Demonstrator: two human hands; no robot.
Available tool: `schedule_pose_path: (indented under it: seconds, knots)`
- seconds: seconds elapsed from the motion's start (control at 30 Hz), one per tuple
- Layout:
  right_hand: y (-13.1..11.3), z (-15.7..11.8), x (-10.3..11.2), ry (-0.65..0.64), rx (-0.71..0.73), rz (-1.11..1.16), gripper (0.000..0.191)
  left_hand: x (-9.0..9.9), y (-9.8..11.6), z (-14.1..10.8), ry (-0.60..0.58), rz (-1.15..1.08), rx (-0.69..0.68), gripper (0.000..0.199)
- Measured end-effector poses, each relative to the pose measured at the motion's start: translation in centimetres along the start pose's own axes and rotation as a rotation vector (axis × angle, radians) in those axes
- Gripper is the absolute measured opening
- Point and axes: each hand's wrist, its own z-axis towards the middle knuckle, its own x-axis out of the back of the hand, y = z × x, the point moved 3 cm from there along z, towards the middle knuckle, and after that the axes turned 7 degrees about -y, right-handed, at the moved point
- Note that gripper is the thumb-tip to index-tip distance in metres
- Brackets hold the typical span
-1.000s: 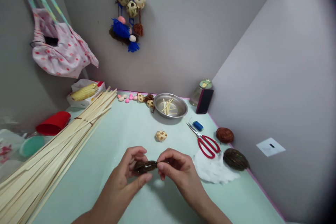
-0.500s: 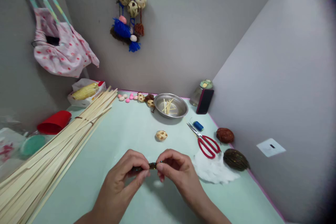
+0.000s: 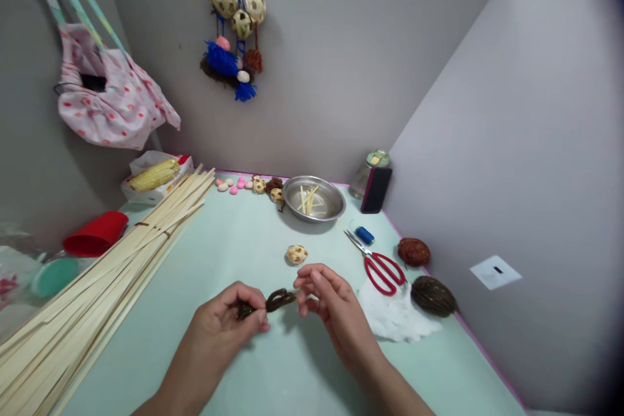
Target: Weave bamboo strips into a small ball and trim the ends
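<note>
A small bundle of dark brown yarn (image 3: 279,299) is pinched between the thumb and fingers of my left hand (image 3: 229,322), its looped end sticking out to the right. Just right of that loop is my right hand (image 3: 336,312), fingers apart and curved, with nothing visible held in it. Whether a fingertip touches the yarn's end is hard to tell. A small woven ball (image 3: 296,255) lies on the table beyond my hands. Red-handled scissors (image 3: 383,271) rest partly on white stuffing (image 3: 397,315), beside a blue thread spool (image 3: 364,235).
Long pale strips (image 3: 121,253) cover the table's left side. A metal bowl (image 3: 336,203) holding short strips stands at the back, near a phone (image 3: 376,190). Dark yarn (image 3: 433,296) and reddish-brown yarn (image 3: 413,251) lie along the right edge.
My right hand has let go of the yarn and opened, moving slightly right. More of the yarn's loop now shows beyond my left fingers. The view has shifted a little.
</note>
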Motion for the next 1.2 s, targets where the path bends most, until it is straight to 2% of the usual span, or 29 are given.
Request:
schedule_pose_path:
  seconds: [0.07,0.17,0.2,0.33,0.53,0.63,0.8,0.9,0.97,1.1,1.2]
  knots:
    - [0.1,0.0,0.0,-0.036,-0.001,0.0,0.037,0.2,-0.3,0.1,0.005,0.005,0.009,0.007]
    - [0.0,-0.4,-1.0,-0.166,-0.004,-0.008,0.055,0.0,-0.7,0.1,0.001,0.014,-0.031,0.007]
    - [0.0,-0.6,-1.4,-0.196,-0.004,-0.026,0.055,-0.1,-0.8,0.1,-0.007,0.025,-0.047,0.007]
    - [-0.3,-0.9,-2.2,-0.176,0.017,-0.106,0.02,-0.5,-1.3,0.0,-0.048,0.097,-0.07,0.006]
    - [-0.5,-0.7,-1.9,-0.158,-0.032,-0.123,0.019,-0.1,-2.4,0.2,-0.021,0.102,-0.076,0.011]
    - [-2.2,-0.6,-0.4,-0.058,0.064,-0.234,0.013,0.2,-2.8,0.4,-0.017,0.084,-0.07,0.016]
    - [-7.4,-1.6,4.2,0.256,0.34,-0.486,0.011,0.5,-2.7,0.6,0.029,0.042,-0.08,0.018]
    - [-9.5,-2.4,5.9,0.404,0.387,-0.542,0.013,0.6,-2.3,0.6,0.053,0.042,-0.078,0.017]
    - [-9.7,-2.4,5.9,0.416,0.376,-0.573,0.015,0.7,-2.0,0.6,0.051,0.051,-0.073,0.016]
    - [-8.9,-1.5,4.7,0.292,0.33,-0.683,0.017,0.6,-1.2,0.4,0.105,0.006,-0.098,0.016]
    - [-9.5,-1.3,5.2,0.329,0.366,-0.816,0.021,0.6,-0.7,0.4,0.161,-0.042,-0.123,0.015]
